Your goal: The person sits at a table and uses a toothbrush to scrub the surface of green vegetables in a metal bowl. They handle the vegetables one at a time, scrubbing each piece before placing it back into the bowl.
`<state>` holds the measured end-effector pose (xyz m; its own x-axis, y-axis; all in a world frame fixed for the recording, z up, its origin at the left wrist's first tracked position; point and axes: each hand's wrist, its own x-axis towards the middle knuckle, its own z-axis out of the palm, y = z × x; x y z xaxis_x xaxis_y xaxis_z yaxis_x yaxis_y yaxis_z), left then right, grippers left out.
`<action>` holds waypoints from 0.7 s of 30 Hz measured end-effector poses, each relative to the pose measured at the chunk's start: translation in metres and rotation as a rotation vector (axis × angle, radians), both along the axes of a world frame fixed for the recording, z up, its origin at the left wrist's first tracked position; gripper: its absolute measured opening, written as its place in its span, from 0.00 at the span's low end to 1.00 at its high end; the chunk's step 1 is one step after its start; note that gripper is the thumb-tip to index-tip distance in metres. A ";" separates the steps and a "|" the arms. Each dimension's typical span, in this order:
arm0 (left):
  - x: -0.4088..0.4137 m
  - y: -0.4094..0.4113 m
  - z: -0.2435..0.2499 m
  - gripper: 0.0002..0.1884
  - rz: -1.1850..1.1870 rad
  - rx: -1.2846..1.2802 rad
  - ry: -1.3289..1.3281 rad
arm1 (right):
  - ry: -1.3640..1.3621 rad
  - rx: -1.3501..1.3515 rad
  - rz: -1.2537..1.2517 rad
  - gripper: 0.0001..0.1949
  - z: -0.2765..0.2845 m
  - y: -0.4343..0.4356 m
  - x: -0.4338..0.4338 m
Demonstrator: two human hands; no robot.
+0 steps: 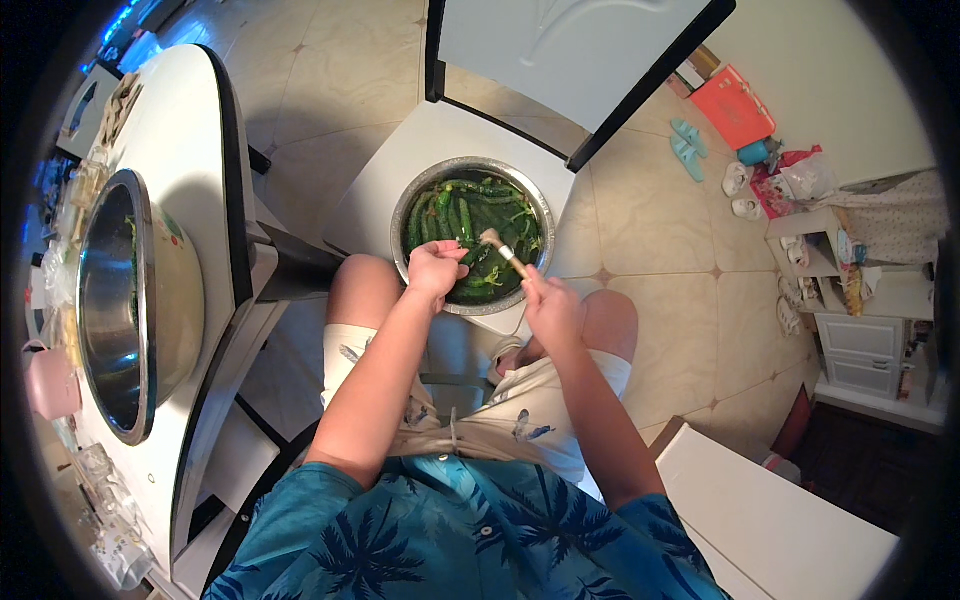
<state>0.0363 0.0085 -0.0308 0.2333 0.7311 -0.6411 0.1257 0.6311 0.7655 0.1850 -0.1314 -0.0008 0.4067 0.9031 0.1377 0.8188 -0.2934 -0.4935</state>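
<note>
A round metal basin (401, 196) stands on the white chair seat in front of me, between and beyond my knees. Several green cucumbers (444, 214) lie in water inside it, some with yellow blossoms. My left hand (435, 271) is over the basin's near left part, fingers bent together at the cucumbers; whether they pinch one is hidden. In my right hand (553, 309) is a brush (513, 259) with a wooden handle and a pale ferrule. Its bristles point left, over the water close to my left fingertips.
To my left, a white table (196, 135) carries a large metal bowl (112, 300) with something green inside and a pink container (54, 382). A chair back (555, 52) rises beyond the basin. Blue slippers (686, 146) and a red box (733, 109) are on the tiled floor at right.
</note>
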 end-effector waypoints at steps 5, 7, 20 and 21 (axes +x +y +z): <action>-0.001 0.002 -0.003 0.21 0.018 -0.021 0.005 | 0.080 0.047 0.162 0.12 0.006 -0.005 -0.009; 0.000 0.001 -0.002 0.21 0.023 -0.024 -0.013 | 0.022 0.039 0.065 0.13 0.001 -0.001 -0.004; -0.002 0.004 -0.005 0.22 0.009 -0.025 -0.015 | 0.025 0.020 0.151 0.13 0.004 -0.005 -0.009; -0.003 0.003 -0.004 0.22 -0.004 -0.025 -0.011 | 0.017 0.032 0.168 0.13 0.003 -0.006 -0.010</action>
<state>0.0334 0.0117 -0.0346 0.2435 0.7138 -0.6566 0.1199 0.6497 0.7507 0.1753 -0.1377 0.0023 0.2529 0.9539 0.1613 0.8462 -0.1373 -0.5148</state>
